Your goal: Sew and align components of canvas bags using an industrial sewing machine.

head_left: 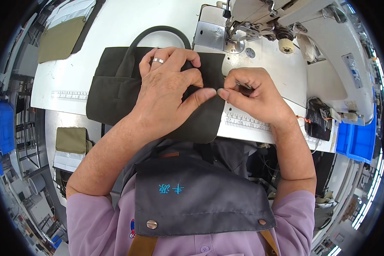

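Note:
A dark green-black fabric bag panel with a loop handle and a stitched pocket-like flap lies flat at the table's front edge. Over its middle rests my left hand, a ring on one finger. Its fingers are bent against the cloth, and the thumb reaches toward the panel's right edge. There my right hand closes in a pinch, thumb tip meeting the left thumb. A small metallic thing shows inside the right fingers; its kind is unclear.
A sewing machine stands at the right, its metal needle plate just beyond the panel. Olive and white cloth pieces lie at the far left, more olive cloth lower down. Blue bins sit at the right.

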A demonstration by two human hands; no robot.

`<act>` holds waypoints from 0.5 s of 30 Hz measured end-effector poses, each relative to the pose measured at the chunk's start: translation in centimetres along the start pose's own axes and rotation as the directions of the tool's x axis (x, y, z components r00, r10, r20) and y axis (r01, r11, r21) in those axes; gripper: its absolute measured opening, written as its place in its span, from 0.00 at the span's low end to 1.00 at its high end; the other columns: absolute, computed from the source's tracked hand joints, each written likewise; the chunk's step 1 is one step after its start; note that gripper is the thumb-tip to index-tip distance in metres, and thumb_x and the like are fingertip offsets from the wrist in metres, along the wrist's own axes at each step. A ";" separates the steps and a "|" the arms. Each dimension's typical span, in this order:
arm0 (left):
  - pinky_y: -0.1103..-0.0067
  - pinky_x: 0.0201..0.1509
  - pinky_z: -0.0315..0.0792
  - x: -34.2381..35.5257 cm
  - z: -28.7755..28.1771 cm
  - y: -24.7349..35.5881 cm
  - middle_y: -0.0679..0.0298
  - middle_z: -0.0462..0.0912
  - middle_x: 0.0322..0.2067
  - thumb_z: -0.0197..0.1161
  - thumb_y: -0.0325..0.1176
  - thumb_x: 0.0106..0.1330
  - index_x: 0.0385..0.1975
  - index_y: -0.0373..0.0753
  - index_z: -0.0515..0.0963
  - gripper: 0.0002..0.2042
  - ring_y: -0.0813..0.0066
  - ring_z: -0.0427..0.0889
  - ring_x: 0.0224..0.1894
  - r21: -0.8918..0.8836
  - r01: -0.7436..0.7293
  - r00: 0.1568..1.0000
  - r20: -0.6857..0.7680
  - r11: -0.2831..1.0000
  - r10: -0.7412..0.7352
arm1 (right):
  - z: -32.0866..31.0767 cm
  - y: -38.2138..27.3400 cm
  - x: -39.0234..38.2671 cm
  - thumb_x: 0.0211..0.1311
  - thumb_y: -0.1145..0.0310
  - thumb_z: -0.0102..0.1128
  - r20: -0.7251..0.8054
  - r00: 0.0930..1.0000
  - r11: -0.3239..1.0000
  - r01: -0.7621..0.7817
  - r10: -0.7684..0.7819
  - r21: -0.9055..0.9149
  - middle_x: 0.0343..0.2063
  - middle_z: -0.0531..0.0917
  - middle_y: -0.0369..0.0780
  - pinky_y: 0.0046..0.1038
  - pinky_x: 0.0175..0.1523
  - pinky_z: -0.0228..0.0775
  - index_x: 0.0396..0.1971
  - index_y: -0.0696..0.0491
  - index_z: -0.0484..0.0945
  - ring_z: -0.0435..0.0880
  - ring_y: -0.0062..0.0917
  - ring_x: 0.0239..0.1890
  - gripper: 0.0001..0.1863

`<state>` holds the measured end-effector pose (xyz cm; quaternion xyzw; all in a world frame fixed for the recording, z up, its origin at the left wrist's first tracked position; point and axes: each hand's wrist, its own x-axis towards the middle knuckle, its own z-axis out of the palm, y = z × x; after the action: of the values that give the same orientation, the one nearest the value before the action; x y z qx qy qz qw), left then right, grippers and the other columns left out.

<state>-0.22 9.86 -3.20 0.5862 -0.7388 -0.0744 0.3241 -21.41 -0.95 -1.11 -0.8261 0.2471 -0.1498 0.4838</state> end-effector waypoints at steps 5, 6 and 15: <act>0.57 0.69 0.51 0.6 0.2 0.5 0.66 0.74 0.46 0.71 0.39 0.61 0.23 0.41 0.81 0.10 0.62 0.70 0.58 0.067 0.015 0.998 0.056 0.998 -0.019 | 0.6 -0.4 -0.2 0.55 0.68 0.71 -0.066 0.997 0.938 0.010 -0.035 -0.348 0.19 0.77 0.40 0.28 0.29 0.68 0.27 0.57 0.79 0.80 0.30 0.22 0.10; 0.57 0.69 0.51 0.7 0.1 0.5 0.66 0.74 0.46 0.71 0.37 0.61 0.22 0.41 0.81 0.10 0.62 0.70 0.58 0.064 0.033 0.996 0.079 0.997 -0.038 | 0.6 -0.4 -0.3 0.55 0.69 0.71 -0.160 0.986 0.941 -0.004 -0.053 -0.337 0.21 0.79 0.40 0.30 0.29 0.70 0.28 0.56 0.81 0.81 0.31 0.23 0.08; 0.58 0.68 0.51 0.8 0.4 0.8 0.67 0.75 0.44 0.72 0.37 0.61 0.20 0.41 0.79 0.11 0.63 0.71 0.57 0.094 0.030 0.998 0.059 0.995 -0.036 | -0.7 0.4 -1.5 0.42 0.74 0.69 -0.001 0.964 0.851 0.236 -0.267 -0.469 0.28 0.81 0.35 0.32 0.32 0.74 0.36 0.51 0.88 0.84 0.32 0.29 0.15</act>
<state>-1.15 9.28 -2.84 0.6103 -0.7411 -0.0631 0.2726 -23.11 -0.74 -1.12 -0.9375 0.1813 -0.1755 0.2397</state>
